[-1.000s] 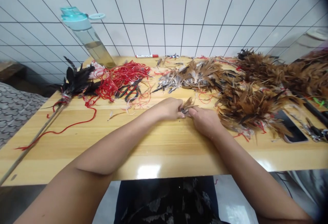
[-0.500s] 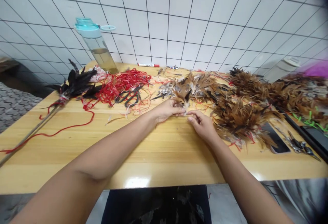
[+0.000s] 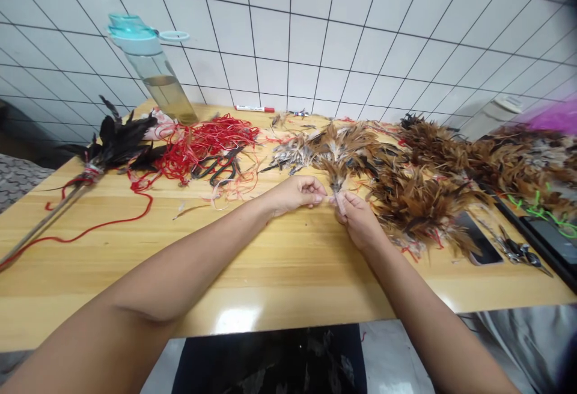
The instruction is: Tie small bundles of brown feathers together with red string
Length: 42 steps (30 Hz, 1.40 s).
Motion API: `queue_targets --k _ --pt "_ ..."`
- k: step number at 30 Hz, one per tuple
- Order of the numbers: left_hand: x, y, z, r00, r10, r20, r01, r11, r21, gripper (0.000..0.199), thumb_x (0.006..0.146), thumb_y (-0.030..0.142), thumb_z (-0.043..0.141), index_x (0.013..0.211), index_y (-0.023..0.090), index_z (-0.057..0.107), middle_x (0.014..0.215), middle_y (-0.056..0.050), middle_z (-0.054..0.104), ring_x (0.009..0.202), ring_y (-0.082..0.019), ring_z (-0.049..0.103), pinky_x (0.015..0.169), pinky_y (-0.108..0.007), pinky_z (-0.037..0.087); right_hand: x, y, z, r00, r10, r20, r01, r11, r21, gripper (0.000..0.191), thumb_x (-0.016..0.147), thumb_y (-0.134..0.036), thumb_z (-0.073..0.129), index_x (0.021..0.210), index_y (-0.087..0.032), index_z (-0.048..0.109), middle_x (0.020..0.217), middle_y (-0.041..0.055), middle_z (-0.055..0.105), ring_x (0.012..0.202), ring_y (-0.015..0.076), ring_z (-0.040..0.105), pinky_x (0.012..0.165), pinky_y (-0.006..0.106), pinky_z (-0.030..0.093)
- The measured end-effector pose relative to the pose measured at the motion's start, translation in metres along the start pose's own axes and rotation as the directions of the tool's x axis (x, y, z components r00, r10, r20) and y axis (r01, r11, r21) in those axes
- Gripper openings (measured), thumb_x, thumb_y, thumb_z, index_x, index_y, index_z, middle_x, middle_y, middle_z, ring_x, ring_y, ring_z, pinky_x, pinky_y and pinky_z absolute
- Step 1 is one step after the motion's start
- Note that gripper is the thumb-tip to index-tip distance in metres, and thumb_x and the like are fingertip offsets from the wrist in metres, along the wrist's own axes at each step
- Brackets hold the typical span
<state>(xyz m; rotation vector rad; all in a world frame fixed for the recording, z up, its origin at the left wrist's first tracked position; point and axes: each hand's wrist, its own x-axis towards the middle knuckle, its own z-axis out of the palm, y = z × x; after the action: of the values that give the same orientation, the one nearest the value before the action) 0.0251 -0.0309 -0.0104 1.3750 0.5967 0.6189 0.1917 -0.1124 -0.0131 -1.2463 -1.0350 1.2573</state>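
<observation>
My right hand (image 3: 357, 216) is closed around the pale quill end of a small bunch of brown feathers (image 3: 336, 176), whose tips point away from me. Just left of it, my left hand (image 3: 301, 193) is pinched; whatever sits between its fingertips is too small to make out. The two hands nearly meet over the wooden table (image 3: 270, 261). Behind them lie loose brown and grey feathers (image 3: 342, 141), and a larger heap of brown feathers (image 3: 419, 201) spreads close to my right wrist.
At left lie a tangle of red string (image 3: 202, 147), black-handled scissors (image 3: 220, 168) and black feathers (image 3: 119, 141) tied to a stick (image 3: 45, 219). A water bottle (image 3: 164, 87) and a marker (image 3: 253, 109) stand near the tiled wall. Right: a phone (image 3: 480, 240) and metal snips (image 3: 518, 249).
The feather bunch has passed from my left hand to my right, which has closed on its quill end. My left hand has drawn slightly away. The view has shifted a little right.
</observation>
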Motion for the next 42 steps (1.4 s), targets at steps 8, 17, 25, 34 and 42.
queue_targets --k 8,17,25,34,42 --pt "-0.004 0.009 0.004 0.994 -0.009 -0.106 0.009 1.0 0.006 0.028 0.067 0.03 0.075 0.086 0.012 0.065 0.073 0.0 0.06 0.063 -0.007 0.05 0.06 -0.021 0.038 -0.002 -0.003 -0.002 0.995 0.042 0.09 -0.049 0.996 0.074 0.033 0.074 -0.048 0.071 0.073 -0.017 0.058 0.049 -0.0087 0.033 0.044 0.0049 0.022 0.047 0.024 0.012" --pt "-0.006 0.012 0.018 0.999 -0.041 -0.024 0.037 0.985 -0.167 0.037 0.065 0.041 0.079 0.076 0.012 0.059 0.07 -0.002 0.062 0.06 -0.007 0.051 0.056 -0.022 0.032 -0.003 -0.002 0.004 0.996 0.011 0.092 -0.008 0.999 -0.033 0.039 0.074 -0.057 0.066 0.073 -0.019 0.055 0.049 -0.0088 0.033 0.045 0.0065 0.022 0.046 0.026 0.012" --pt "-0.004 0.01 0.011 0.991 -0.11 -0.069 0.078 0.93 -0.359 0.034 0.061 0.034 0.083 0.069 0.01 0.061 0.062 0.0 0.057 0.058 -0.006 0.049 0.055 -0.021 0.032 -0.006 -0.004 0.005 0.996 -0.02 0.088 0.025 0.998 -0.057 0.041 0.071 -0.058 0.07 0.077 -0.02 0.057 0.053 -0.0082 0.035 0.048 0.0071 0.024 0.047 0.025 0.015" --pt "-0.004 0.005 0.006 0.994 -0.106 0.028 0.11 0.939 -0.327 0.036 0.055 0.033 0.087 0.072 0.01 0.066 0.068 -0.002 0.063 0.06 -0.007 0.052 0.06 -0.023 0.036 -0.004 -0.003 0.001 0.991 0.046 0.126 -0.05 0.998 0.033 0.038 0.067 -0.051 0.075 0.083 -0.018 0.063 0.059 -0.0064 0.043 0.049 0.0061 0.023 0.049 0.025 0.013" --pt "-0.002 0.004 0.0 0.997 -0.067 -0.025 0.059 0.969 -0.241 0.043 0.059 0.033 0.085 0.092 0.013 0.065 0.078 -0.001 0.062 0.069 -0.009 0.056 0.065 -0.022 0.041 -0.004 -0.003 0.0 0.999 0.033 0.014 -0.033 0.999 0.027 0.039 0.064 -0.052 0.076 0.071 -0.02 0.054 0.06 -0.0061 0.045 0.05 0.0063 0.028 0.048 0.023 0.021"
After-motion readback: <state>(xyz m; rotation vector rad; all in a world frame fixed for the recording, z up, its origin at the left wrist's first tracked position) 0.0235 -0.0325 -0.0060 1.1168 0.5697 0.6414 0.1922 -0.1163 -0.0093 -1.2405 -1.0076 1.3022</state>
